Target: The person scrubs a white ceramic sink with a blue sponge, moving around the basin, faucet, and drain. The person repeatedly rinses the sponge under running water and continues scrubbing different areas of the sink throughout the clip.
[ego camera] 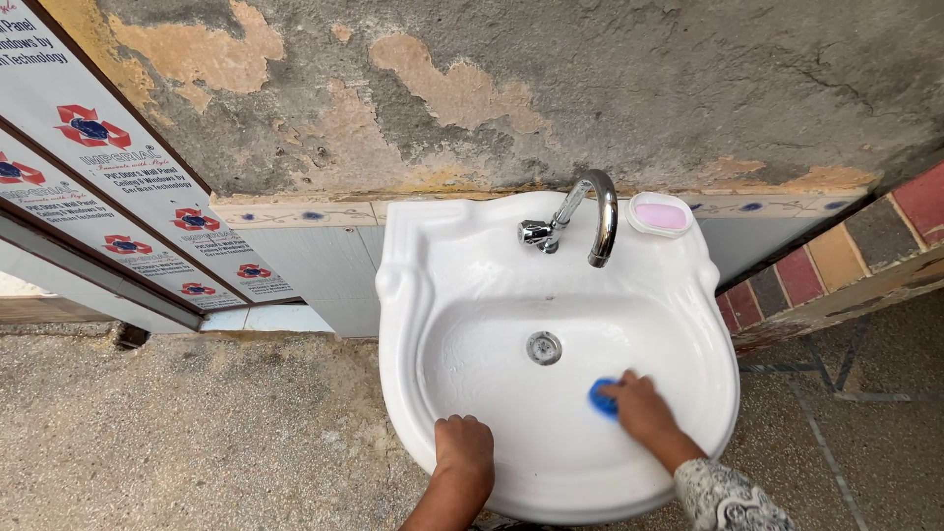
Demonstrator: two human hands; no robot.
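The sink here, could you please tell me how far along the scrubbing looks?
The sink basin looks wet around the drain. In hand: the right hand presses a blue scrubber against the near right wall, while the left hand grips the front rim. The tap and soap dish ledge appear untouched.

White sink (413, 295); blue scrubber (600, 395); pink soap (662, 215) (white dish); chrome tap (598, 211).

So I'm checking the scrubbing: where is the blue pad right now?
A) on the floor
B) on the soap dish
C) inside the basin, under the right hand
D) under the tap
C: the right hand presses the blue pad against the inner wall of the basin, right of the drain.
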